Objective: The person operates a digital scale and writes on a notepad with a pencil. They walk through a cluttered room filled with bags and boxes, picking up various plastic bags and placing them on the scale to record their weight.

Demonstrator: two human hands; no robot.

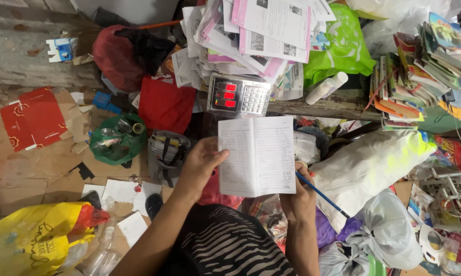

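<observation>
An open notebook point(256, 155) with handwritten lined pages is held up in front of me. My left hand point(200, 164) grips its left edge, thumb across the page. My right hand point(300, 195) supports the lower right corner while also holding a blue pen point(321, 194) that points down to the right. Just beyond the notebook sits a digital weighing scale point(238, 95) with red lit digits and a keypad.
A heap of papers point(256, 36) lies on the scale's platform. Stacked books point(424, 66) and a green bag point(343, 46) are at right, white sacks point(366, 166) below. A yellow bag point(31, 237), green bag point(117, 139) and red cardboard point(31, 120) litter the floor at left.
</observation>
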